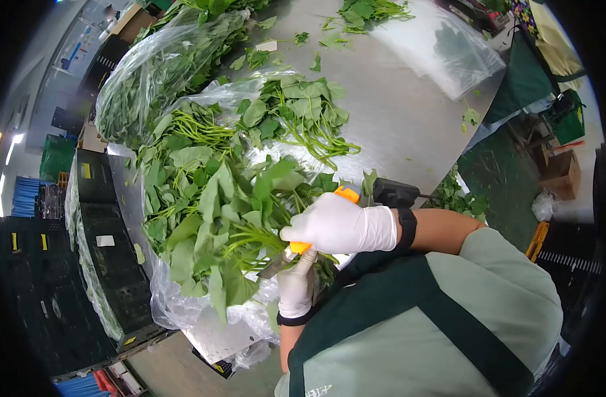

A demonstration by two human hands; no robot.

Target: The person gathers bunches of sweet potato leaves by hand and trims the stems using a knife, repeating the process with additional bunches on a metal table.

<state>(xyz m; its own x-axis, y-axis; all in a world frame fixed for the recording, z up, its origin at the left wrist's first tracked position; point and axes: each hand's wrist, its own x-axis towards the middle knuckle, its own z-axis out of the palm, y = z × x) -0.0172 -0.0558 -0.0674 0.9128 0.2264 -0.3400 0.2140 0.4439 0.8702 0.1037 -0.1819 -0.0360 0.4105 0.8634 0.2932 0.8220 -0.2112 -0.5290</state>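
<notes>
Trimming leafy greens at a steel desk (409, 112), seen from above. Nearest, left hand (296, 284) in a white glove, grip closed around the stem ends of a bunch of greens (223, 218). Just above, gloved right hand (339, 225), grip wrapped around an orange-handled knife (296, 250), blade resting against the stems beside the left fingers. Beneath and beyond, clear plastic sheet (184, 304) heaped with more greens; farther off, a filled plastic bag (164, 66). Likely next: a clean cut through the stems, clear of the holding fingers.
</notes>
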